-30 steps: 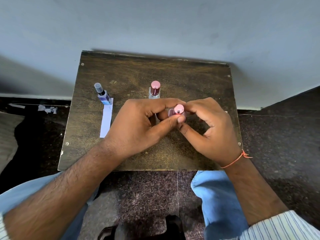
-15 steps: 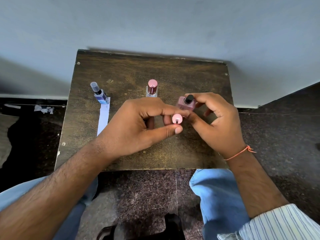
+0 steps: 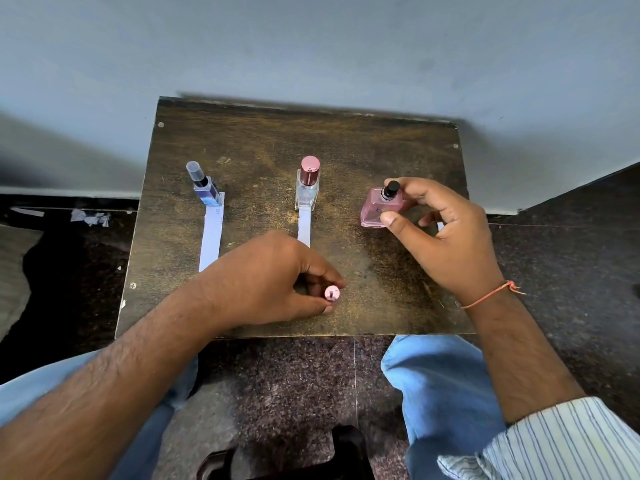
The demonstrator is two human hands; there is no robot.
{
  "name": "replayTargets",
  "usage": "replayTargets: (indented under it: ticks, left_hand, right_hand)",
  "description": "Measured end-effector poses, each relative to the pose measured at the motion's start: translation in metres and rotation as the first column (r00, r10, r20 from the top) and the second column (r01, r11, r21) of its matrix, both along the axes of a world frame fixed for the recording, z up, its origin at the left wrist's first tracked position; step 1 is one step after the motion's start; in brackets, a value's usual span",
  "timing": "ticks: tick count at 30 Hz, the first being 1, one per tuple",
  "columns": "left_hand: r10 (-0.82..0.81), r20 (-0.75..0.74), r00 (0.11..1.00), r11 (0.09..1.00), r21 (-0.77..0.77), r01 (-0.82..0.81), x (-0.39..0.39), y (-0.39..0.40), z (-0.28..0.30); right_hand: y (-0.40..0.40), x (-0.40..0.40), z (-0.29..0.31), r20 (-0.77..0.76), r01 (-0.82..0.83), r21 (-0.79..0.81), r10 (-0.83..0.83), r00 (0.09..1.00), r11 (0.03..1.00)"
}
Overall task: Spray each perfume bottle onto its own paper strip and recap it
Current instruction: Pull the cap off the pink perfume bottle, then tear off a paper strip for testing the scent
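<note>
My right hand (image 3: pixel 440 233) holds a pink perfume bottle (image 3: pixel 379 209) tilted above the table's right side; its black spray nozzle (image 3: pixel 391 187) is bare. My left hand (image 3: pixel 273 282) pinches that bottle's pink cap (image 3: pixel 332 293) low over the table near the front edge. A blue bottle with a clear cap (image 3: pixel 204 188) stands at the back left on a white paper strip (image 3: pixel 212 233). A clear bottle with a rose cap (image 3: pixel 308 187) stands in the middle on a second strip (image 3: pixel 304 226). A sliver of a third strip (image 3: pixel 440 226) shows behind my right hand.
The small dark wooden table (image 3: pixel 346 140) stands against a pale wall. Dark stone floor lies all round, with paper scraps (image 3: pixel 88 216) on the left. My knees in blue jeans (image 3: pixel 436 382) are below the front edge.
The cap came off the pink bottle. My left hand carried it down toward the front edge, while my right hand moved the open bottle to the right.
</note>
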State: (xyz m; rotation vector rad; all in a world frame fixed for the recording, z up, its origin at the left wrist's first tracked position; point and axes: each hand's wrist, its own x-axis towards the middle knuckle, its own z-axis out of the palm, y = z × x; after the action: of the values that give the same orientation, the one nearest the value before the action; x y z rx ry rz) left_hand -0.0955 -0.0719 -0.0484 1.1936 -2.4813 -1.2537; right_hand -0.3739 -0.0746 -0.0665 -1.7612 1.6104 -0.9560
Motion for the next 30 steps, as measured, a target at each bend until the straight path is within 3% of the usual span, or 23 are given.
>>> replayTargets:
  ticks: [14,18,23,30]
  left_hand:
    - [0.006,0.044,0.999,1.000,-0.001,-0.006,0.000,-0.002,0.006]
    - [0.060,-0.054,0.997,0.998,0.002,-0.060,-0.005,-0.002,0.011]
    - [0.104,-0.157,0.982,0.992,-0.058,-0.115,-0.014,-0.002,0.012]
    - [0.141,-0.215,0.966,0.983,-0.083,-0.161,-0.022,-0.001,0.010]
  right_hand:
    - [0.002,-0.006,0.012,0.012,-0.039,0.091,0.038,0.999,0.995]
    - [0.000,-0.022,0.016,-0.068,-0.010,0.137,0.019,0.998,0.991]
    - [0.001,-0.056,0.016,-0.297,0.107,0.162,-0.055,0.953,0.981]
    - [0.003,-0.092,0.021,-0.334,0.252,0.418,-0.110,0.936,0.873]
